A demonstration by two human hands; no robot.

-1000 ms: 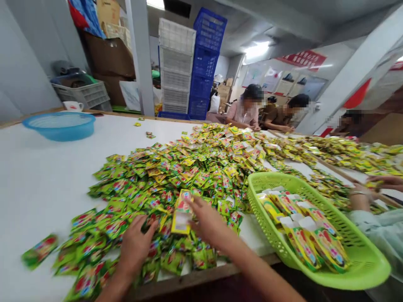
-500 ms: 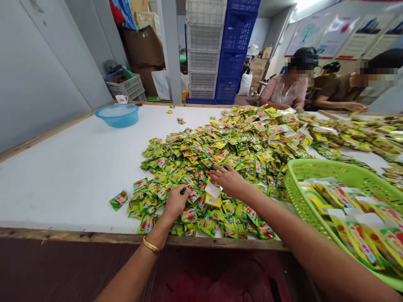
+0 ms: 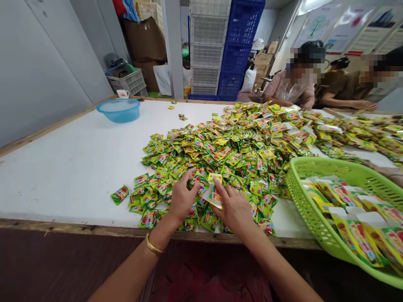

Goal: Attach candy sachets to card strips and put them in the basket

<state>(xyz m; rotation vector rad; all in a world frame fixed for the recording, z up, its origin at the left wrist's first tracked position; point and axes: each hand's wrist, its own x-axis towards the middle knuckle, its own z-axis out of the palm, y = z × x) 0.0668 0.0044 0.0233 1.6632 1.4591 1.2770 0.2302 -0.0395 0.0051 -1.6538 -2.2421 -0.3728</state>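
Observation:
My left hand, with a gold bangle on the wrist, has thumb and fingers closed on a small green sachet. My right hand grips a small yellow and green carton with a white flap, close to the sachet's right side. Both hands are over the near part of a large heap of green sachets printed in red and yellow. At my right, a lime green basket holds several similar cartons with white flaps standing up.
The white table has a wooden edge. A blue basket and a cup are at the far left. Yellow cartons are piled among the heap's far right. Two people sit across the table; another hand reaches in behind the green basket.
My right hand has come down and taken hold of the carton, turning its printed side up. The left hand has lifted slightly with a sachet, nearer the carton.

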